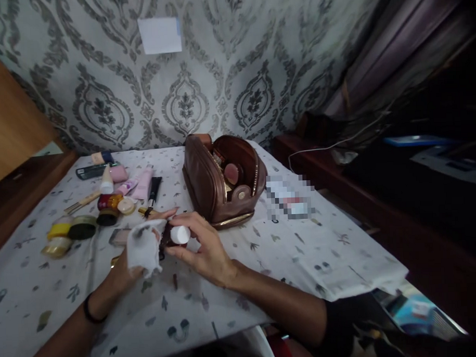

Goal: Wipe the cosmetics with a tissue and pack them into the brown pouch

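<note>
Near the middle of the patterned white cloth, my right hand [207, 252] is closed around a small dark bottle with a white cap [180, 234]. Just left of it, my left hand [127, 265] holds a crumpled white cloth [144, 249], which hides part of its fingers. The cloth lies close against the bottle's left side. Beyond my hands stands a brown leather bag [207, 185], unzipped, with a pink round-ended brush [231, 173] showing inside.
Tubes, jars and brushes lie at the left, among them a pink tube [143, 183], a black tube [154, 192], a dark green jar [82, 227] and a yellow jar [60, 227]. A blurred-out packet [289, 197] lies right of the bag. The patterned wall is behind.
</note>
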